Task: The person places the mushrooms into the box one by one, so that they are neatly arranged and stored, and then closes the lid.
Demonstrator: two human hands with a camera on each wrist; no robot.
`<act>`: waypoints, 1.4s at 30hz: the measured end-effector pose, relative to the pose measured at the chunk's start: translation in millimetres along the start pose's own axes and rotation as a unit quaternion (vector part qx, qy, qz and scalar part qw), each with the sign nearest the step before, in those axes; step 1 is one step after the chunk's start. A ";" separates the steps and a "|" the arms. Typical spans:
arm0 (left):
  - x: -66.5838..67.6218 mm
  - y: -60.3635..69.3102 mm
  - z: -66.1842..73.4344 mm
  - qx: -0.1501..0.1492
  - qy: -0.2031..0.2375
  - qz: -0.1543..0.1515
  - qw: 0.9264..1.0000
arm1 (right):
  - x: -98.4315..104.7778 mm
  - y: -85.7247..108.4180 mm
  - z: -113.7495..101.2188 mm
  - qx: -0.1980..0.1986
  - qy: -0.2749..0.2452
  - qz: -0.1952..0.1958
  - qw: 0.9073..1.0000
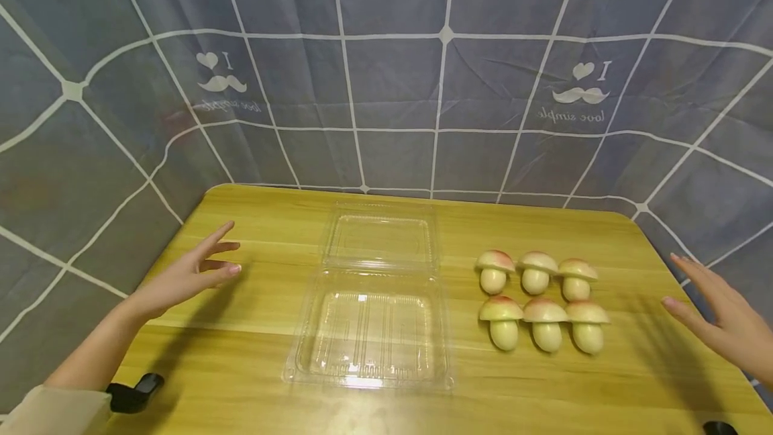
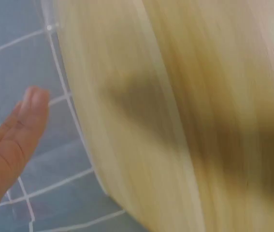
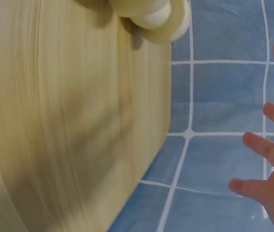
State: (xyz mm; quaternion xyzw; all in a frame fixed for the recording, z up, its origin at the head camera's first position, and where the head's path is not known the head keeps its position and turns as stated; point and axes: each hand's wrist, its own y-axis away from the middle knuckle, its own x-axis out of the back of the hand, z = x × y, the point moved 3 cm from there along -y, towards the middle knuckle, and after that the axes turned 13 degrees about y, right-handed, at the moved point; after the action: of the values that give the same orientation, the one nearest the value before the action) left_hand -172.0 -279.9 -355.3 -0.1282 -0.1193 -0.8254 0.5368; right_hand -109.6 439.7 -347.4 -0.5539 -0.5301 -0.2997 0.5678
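Observation:
My left hand (image 1: 184,278) hangs above the left side of the table, fingers spread and holding nothing; the left wrist view shows the same hand (image 2: 11,145) at its left edge. Over the table's right edge my right hand (image 1: 725,314) is raised, also empty, its fingers apart in the right wrist view (image 3: 272,164). A clear plastic container (image 1: 370,334) lies with its lid (image 1: 382,240) folded back behind it. To its right, several mushroom-shaped pieces with pinkish caps (image 1: 545,319) lie in two rows, partly visible in the right wrist view (image 3: 151,14). Neither hand touches them.
The wooden table (image 1: 260,354) has rounded back corners. A grey-blue curtain with white lines (image 1: 392,86) surrounds its back and sides. Black straps (image 1: 134,395) show near my left wrist and at the bottom right.

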 end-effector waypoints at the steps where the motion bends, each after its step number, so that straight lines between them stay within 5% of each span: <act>1: -3.2 -1.2 -2.3 0.002 0.023 -0.005 1.000 | -1.8 -1.0 -0.5 -0.004 -0.011 -0.004 1.000; 6: -22.4 -9.1 -12.8 0.016 0.111 -0.030 0.993 | -14.6 -0.3 -2.8 -0.057 -0.039 -0.040 0.997; 13: -45.1 -20.6 -16.6 0.037 0.156 -0.047 0.986 | -35.4 6.1 -1.7 -0.100 -0.062 -0.084 0.990; 22: -66.9 -30.0 -18.6 0.050 0.193 -0.057 0.978 | -50.9 11.1 -4.7 -0.104 -0.153 -0.125 0.975; 42: -90.6 -34.5 -19.5 0.035 0.209 -0.087 0.973 | -67.7 20.1 -18.1 -0.093 -0.236 -0.112 0.961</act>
State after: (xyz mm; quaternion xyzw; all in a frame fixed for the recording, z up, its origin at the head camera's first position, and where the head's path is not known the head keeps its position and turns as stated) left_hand -169.9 -195.3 -406.4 0.0765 -0.0438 -0.8726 0.4803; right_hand -103.6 410.0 -413.7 -0.5964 -0.6776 -0.2702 0.3349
